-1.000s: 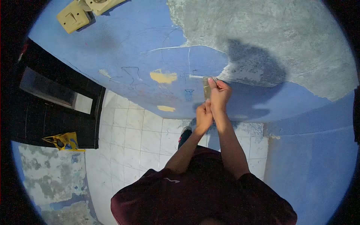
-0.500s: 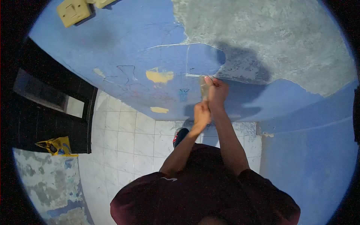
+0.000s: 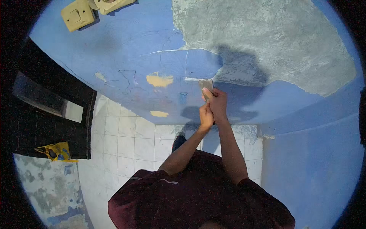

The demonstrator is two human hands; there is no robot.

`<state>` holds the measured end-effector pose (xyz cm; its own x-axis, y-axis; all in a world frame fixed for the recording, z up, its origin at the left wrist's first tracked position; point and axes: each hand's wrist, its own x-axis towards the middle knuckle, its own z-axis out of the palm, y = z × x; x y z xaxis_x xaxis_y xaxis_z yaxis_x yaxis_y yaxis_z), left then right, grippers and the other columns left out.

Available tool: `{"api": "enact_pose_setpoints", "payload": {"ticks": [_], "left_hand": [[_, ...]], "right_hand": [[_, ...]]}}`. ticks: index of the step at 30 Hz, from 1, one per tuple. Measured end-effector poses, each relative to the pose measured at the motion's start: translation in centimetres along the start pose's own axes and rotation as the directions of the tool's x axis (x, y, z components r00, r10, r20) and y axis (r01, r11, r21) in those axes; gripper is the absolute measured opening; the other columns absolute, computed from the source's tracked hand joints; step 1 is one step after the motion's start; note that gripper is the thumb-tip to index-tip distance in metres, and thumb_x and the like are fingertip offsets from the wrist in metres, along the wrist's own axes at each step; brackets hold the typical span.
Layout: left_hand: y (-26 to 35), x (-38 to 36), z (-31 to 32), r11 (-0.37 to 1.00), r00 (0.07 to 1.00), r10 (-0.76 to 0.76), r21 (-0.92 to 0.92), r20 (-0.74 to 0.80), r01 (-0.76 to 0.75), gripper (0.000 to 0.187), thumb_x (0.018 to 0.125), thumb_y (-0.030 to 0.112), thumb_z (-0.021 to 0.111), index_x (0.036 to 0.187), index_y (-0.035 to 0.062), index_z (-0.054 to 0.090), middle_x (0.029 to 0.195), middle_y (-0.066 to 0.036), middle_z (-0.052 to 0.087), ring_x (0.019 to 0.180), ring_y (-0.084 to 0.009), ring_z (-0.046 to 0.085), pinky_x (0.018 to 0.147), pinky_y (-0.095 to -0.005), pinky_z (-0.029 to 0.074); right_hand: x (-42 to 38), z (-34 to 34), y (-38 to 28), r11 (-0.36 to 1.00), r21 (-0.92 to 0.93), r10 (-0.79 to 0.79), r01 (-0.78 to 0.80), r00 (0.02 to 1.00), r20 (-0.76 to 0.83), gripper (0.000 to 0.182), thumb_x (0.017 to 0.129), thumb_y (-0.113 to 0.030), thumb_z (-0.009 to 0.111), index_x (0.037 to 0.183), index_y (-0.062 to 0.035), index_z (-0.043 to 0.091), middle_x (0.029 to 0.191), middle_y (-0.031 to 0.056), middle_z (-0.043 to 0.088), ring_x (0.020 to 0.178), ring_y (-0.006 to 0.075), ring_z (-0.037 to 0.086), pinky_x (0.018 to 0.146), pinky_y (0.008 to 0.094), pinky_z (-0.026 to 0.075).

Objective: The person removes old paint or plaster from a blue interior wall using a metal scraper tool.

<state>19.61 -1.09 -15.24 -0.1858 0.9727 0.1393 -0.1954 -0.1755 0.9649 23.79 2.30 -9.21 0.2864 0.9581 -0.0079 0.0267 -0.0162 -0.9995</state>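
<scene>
A scraper (image 3: 206,83) with a flat, greyish-brown blade is in front of the blue wall (image 3: 152,103), its top edge just under a white scratched line. My right hand (image 3: 218,105) is closed around it, the thumb lying along the blade. Below, my left hand (image 3: 206,116) is also closed, gripping the lower end, which the fingers mostly hide. Above the blade, scored white lines bound a patch of blue paint (image 3: 202,63). Bare grey plaster (image 3: 267,34) borders that patch on the right.
Pale switch plates (image 3: 78,15) are mounted at the upper left. A dark door (image 3: 45,126) stands at the left, with a yellow bag (image 3: 57,150) near its lower end. White floor tiles (image 3: 126,139) lie below, and another blue wall (image 3: 309,168) meets the corner at the right.
The scraper has turned so its flat face shows more, and its edge sits slightly lower and left. My right hand has moved down a little; my left hand stays close beneath it.
</scene>
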Motion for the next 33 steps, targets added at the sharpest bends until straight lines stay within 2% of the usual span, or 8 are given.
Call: {"api": "enact_pose_setpoints", "payload": {"ticks": [8, 10, 17, 21, 23, 25, 31, 33], "left_hand": [[-0.6, -0.6, 2.6, 0.912, 0.988, -0.143, -0.395, -0.056, 0.109, 0.043, 0.100, 0.036, 0.045, 0.070, 0.0064, 0.052, 0.056, 0.001, 0.048, 0.052, -0.0092, 0.046, 0.048, -0.0283, 0.036], [-0.9, -0.8, 2.9, 0.852, 0.977, -0.212, -0.494, -0.020, 0.175, 0.043, 0.100, 0.037, 0.045, 0.070, 0.0067, 0.053, 0.057, 0.001, 0.048, 0.052, -0.0096, 0.047, 0.049, -0.0280, 0.036], [2.5, -0.1, 4.6, 0.742, 0.941, -0.321, -0.587, 0.111, 0.323, 0.056, 0.099, 0.051, 0.035, 0.063, 0.0089, 0.040, 0.046, -0.002, 0.035, 0.033, -0.0156, 0.034, 0.033, -0.0332, 0.032], [2.6, 0.0, 5.9, 0.692, 0.941, -0.325, -0.656, 0.089, 0.301, 0.055, 0.097, 0.058, 0.033, 0.068, 0.0115, 0.041, 0.047, -0.003, 0.033, 0.035, -0.0192, 0.033, 0.034, -0.0361, 0.030], [3.1, 0.1, 6.1, 0.675, 0.938, -0.330, -0.669, 0.105, 0.312, 0.054, 0.097, 0.058, 0.033, 0.069, 0.0116, 0.041, 0.047, -0.002, 0.032, 0.035, -0.0187, 0.033, 0.034, -0.0360, 0.029], [3.8, 0.7, 5.9, 0.517, 0.918, -0.383, -0.801, 0.101, 0.303, 0.053, 0.097, 0.057, 0.032, 0.070, 0.0119, 0.041, 0.048, -0.002, 0.032, 0.036, -0.0180, 0.031, 0.036, -0.0350, 0.028], [4.2, -0.6, 3.1, 0.680, 0.910, -0.395, -0.626, 0.126, 0.381, 0.051, 0.098, 0.055, 0.034, 0.073, 0.0113, 0.041, 0.049, -0.002, 0.031, 0.037, -0.0178, 0.030, 0.037, -0.0347, 0.028], [4.6, -0.7, 1.3, 0.701, 0.899, -0.421, -0.584, 0.123, 0.408, 0.051, 0.098, 0.054, 0.035, 0.072, 0.0100, 0.041, 0.048, -0.003, 0.033, 0.036, -0.0174, 0.033, 0.035, -0.0343, 0.029]], "right_hand": [[-0.8, -2.8, -0.2, 0.923, -0.357, -0.118, 0.142, 0.989, 0.088, 0.030, 0.087, -0.026, 0.067, 0.091, 0.0029, 0.069, 0.076, 0.0068, 0.068, 0.069, 0.0127, 0.061, 0.067, 0.0279, 0.049], [-1.6, -3.8, 0.2, 0.851, -0.354, -0.423, 0.389, 0.906, -0.022, 0.031, 0.089, -0.029, 0.065, 0.099, 0.0006, 0.070, 0.083, 0.0099, 0.070, 0.077, 0.0160, 0.064, 0.073, 0.0290, 0.050], [-5.7, -11.0, 1.6, 0.915, -0.351, -0.272, 0.196, 0.945, -0.183, 0.041, 0.090, -0.034, 0.062, 0.111, 0.0010, 0.066, 0.102, 0.0204, 0.068, 0.091, 0.0293, 0.067, 0.085, 0.0381, 0.049], [-9.9, -16.7, 12.0, 0.814, -0.578, -0.070, 0.055, 0.998, -0.004, 0.043, 0.090, -0.037, 0.063, 0.111, 0.0005, 0.066, 0.108, 0.0213, 0.066, 0.100, 0.0317, 0.064, 0.089, 0.0386, 0.047], [-13.6, -21.1, 28.4, 0.682, -0.723, 0.053, 0.106, 0.980, 0.193, 0.042, 0.097, -0.037, 0.048, 0.110, -0.0001, 0.063, 0.112, 0.0190, 0.063, 0.106, 0.0362, 0.057, 0.093, 0.0430, 0.042], [-21.7, -22.1, 27.7, 0.810, -0.437, 0.555, -0.391, 0.753, 0.354, 0.044, 0.097, -0.031, 0.050, 0.127, -0.0003, 0.056, 0.128, 0.0093, 0.058, 0.121, 0.0216, 0.049, 0.108, 0.0367, 0.033], [-27.5, -23.4, 29.3, 0.716, -0.339, 0.630, -0.611, 0.356, 0.690, 0.041, 0.093, -0.025, 0.054, 0.128, -0.0029, 0.055, 0.123, 0.0074, 0.060, 0.112, 0.0199, 0.055, 0.098, 0.0384, 0.043], [-23.5, -22.8, 28.8, 0.748, -0.305, 0.360, 0.590, 0.027, 0.933, 0.040, 0.091, -0.025, 0.056, 0.126, -0.0047, 0.059, 0.114, 0.0064, 0.064, 0.102, 0.0199, 0.058, 0.088, 0.0396, 0.048]]}}
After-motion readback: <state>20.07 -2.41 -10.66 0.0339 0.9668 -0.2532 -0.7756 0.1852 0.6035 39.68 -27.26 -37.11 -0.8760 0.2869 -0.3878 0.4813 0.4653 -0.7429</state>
